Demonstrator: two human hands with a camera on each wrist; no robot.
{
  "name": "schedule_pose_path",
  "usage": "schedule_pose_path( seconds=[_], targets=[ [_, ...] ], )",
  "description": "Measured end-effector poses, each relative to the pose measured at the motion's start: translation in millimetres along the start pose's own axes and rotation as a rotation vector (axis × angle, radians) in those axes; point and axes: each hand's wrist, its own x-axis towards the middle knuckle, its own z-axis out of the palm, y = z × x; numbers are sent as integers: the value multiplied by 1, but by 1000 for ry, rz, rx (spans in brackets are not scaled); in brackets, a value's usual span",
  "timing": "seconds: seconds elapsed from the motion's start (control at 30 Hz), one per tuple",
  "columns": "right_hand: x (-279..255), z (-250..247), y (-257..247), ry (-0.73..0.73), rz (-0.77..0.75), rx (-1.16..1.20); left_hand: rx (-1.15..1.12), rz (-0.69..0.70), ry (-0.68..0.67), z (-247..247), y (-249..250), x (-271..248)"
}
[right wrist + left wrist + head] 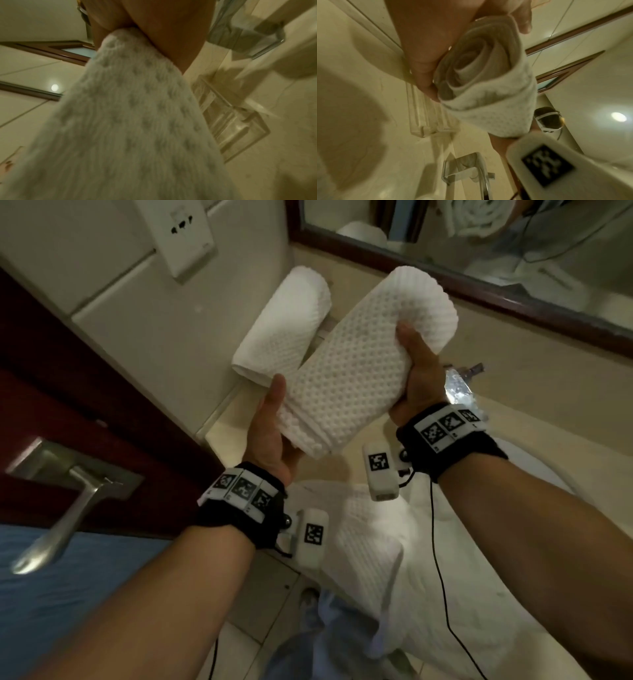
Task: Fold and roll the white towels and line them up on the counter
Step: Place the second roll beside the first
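Rolled towel in hand [356, 371]: a white waffle-weave roll, held in the air above the counter [479, 364], tilted toward the mirror [513, 268].
Left hand [270, 436]: cups the near end, thumb up along the side, fingers curled under; the left wrist view shows the spiral end.
Right hand [418, 374]: grips the far half, thumb pressed on top, fingers wrapped beneath.
Placed roll [284, 326]: lies on the counter by the wall, just left of the held one.
Unfolded towels [376, 542]: heaped below the wrists, waiting.
Step, as I judge it: setting this roll down.
Doing it well: keep both ends squeezed so the spiral stays tight; lay it parallel beside the placed roll, loose edge underneath, ends level.
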Motion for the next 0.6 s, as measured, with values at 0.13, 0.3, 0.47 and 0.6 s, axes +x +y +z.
schedule_pose_path(
  seconds=[0.13,0.3,0.47,0.6],
  targets=[
    [46,18,11,14,-20,-46,-28,82,78,6,-7,33],
    [106,31,20,118,-56,-158,-84,80,217,15,-19,84],
    [166,23,37,144,-5,-286,-124,9,337,15,-26,132],
    [189,7,63,262,52,-550,-93,-37,450,6,-40,157]
  ],
)
